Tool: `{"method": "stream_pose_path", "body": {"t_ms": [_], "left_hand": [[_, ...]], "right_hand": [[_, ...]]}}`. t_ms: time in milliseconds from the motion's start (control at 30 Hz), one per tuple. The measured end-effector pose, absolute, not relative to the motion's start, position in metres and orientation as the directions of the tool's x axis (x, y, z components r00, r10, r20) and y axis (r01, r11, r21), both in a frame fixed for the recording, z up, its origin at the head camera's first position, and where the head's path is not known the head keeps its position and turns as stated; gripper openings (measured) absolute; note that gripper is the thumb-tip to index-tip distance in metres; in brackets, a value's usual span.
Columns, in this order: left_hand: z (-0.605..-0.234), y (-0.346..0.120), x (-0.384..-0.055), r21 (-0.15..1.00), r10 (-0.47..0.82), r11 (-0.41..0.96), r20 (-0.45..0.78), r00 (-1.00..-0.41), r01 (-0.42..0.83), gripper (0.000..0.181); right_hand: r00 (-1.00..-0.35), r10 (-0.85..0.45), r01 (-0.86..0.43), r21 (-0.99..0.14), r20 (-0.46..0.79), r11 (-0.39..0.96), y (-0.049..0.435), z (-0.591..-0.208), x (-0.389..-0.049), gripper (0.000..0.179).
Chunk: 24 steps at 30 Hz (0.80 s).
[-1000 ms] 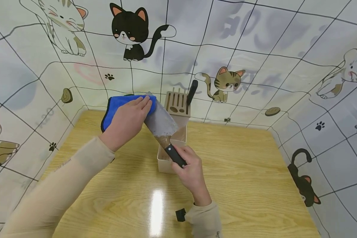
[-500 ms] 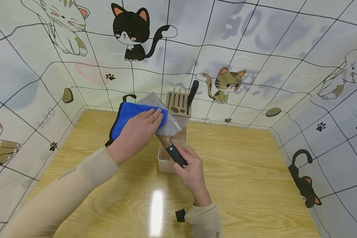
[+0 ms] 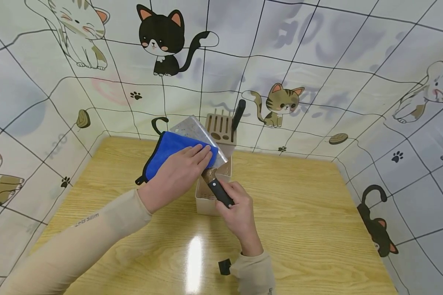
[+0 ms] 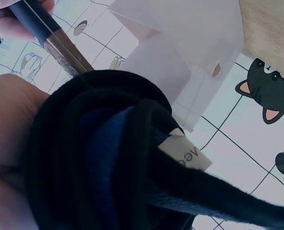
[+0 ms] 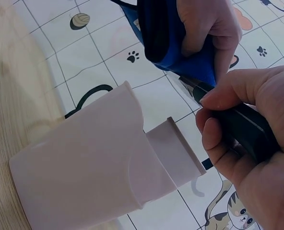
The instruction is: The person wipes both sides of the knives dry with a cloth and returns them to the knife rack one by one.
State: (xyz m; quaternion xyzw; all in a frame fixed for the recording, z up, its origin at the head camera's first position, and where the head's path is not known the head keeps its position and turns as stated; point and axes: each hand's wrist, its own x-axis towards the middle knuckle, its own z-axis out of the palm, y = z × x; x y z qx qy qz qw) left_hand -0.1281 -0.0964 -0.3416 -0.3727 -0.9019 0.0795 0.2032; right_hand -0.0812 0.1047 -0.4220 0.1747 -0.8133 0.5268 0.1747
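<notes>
By its black handle my right hand (image 3: 239, 209) grips a cleaver (image 3: 192, 128), its broad metal blade tilted up and to the left. A blue cloth (image 3: 167, 150) with black edging lies folded over the blade, and my left hand (image 3: 179, 169) pinches it there near the handle end. In the right wrist view the left thumb is under the blue cloth (image 5: 207, 60), while the right fingers curl round the cleaver handle (image 5: 250, 132). Bunched black edging of the cloth (image 4: 99, 148) hides most of the blade in the left wrist view.
Behind the cleaver stands a pale knife holder (image 3: 221, 137) with a slotted brown top, one black-handled knife (image 3: 238, 114) in it and a lower open compartment in front. A wooden table (image 3: 299, 213) carries it. Cat-printed walls (image 3: 225, 61) enclose the back and sides.
My left hand has slid the cloth down the blade, rightward and toward me, from the far end to near the handle. The right hand and cleaver have barely moved.
</notes>
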Motion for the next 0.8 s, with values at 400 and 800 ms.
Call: {"method": "stream_pose_path", "body": {"t_ms": [400, 800], "left_hand": [[-0.3378, -0.0973, -0.1304, -0.295, 0.774, 0.633, 0.275, -0.571, 0.716, 0.051], [-0.3366, -0.0887, -0.1315, -0.346, 0.816, 0.577, 0.218, -0.535, 0.740, 0.056]], "right_hand": [[-0.873, -0.121, -0.478, -0.780, 0.472, 0.403, 0.1083, -0.4211, -0.0813, 0.049], [-0.860, -0.152, -0.503, -0.760, 0.487, 0.411, 0.1090, -0.4203, -0.0807, 0.047]]}}
